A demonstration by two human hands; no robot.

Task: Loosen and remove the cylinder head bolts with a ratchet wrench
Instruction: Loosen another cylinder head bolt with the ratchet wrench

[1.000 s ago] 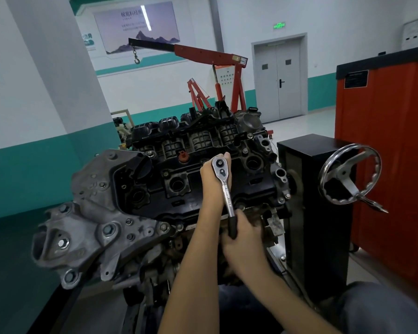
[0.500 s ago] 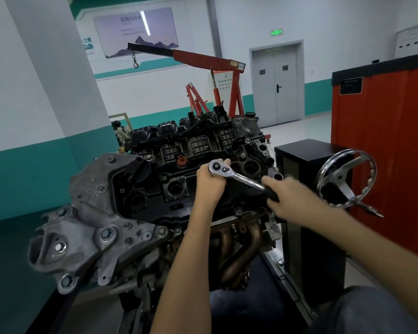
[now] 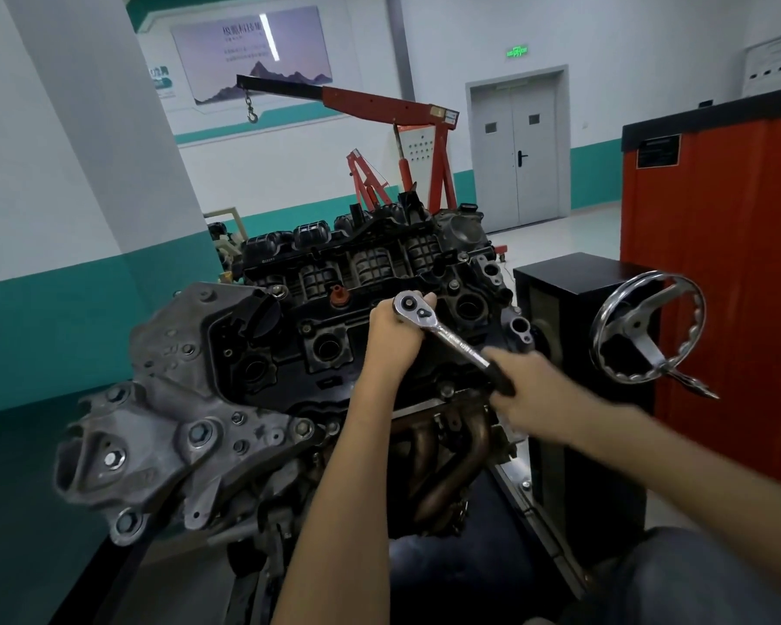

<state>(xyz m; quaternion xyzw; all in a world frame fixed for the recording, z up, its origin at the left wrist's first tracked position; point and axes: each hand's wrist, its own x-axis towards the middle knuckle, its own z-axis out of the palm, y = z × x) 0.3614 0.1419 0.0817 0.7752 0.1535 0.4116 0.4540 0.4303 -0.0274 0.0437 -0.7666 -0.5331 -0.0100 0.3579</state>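
Centre frame: ratchet wrench [image 3: 443, 331] on top of the engine [image 3: 325, 318], head up-left, handle slanting down-right. The left hand [image 3: 393, 338] is curled round the ratchet head; the bolt under it is hidden. The right hand [image 3: 530, 387], blurred, grips the black handle end. Best practice: press the head square onto the bolt, pull from the handle end in a smooth arc, and mind knuckles near the handwheel [image 3: 645, 327] at right.

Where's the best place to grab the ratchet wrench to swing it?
Grip the black handle at the far end of the ratchet wrench, coming from the right, as the right hand does. The shaft slants down-right from the head, which the left hand steadies, so that end likely gives most leverage.
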